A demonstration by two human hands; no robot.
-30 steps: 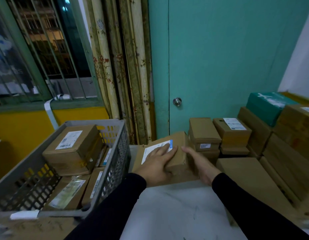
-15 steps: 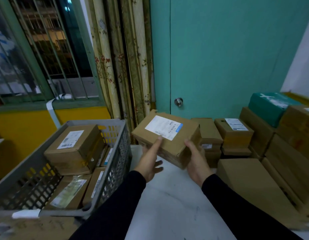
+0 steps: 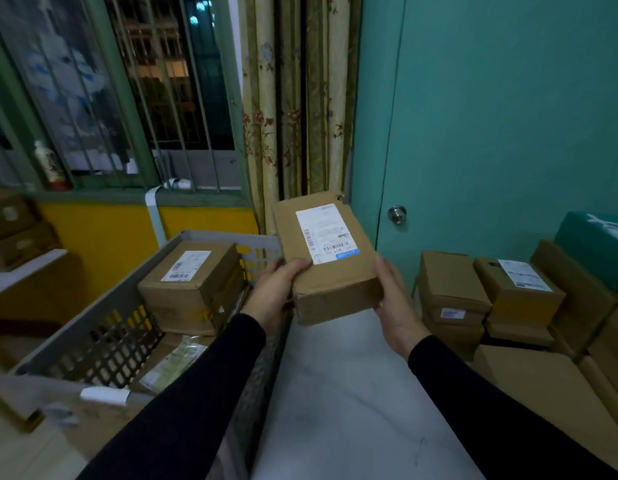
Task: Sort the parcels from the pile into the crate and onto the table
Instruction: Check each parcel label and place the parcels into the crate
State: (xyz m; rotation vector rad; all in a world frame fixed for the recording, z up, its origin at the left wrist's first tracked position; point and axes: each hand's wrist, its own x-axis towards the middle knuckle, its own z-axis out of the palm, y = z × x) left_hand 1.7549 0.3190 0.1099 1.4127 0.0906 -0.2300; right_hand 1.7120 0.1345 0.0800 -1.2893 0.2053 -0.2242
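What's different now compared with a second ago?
The parcel has been lifted off the table and turned label-up; the left hand and right hand now grip its near corners. The crate and the stacked boxes stayed put.

White table (image 3: 342, 393) is lying open between the grey crate (image 3: 93, 327) and the stacked parcels (image 3: 474, 299) — both are flanking the passage.

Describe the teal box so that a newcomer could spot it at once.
Start at the teal door and look right, to the parcel pile. The teal box lies on top of it at the frame's edge. Every parcel around it is brown cardboard.
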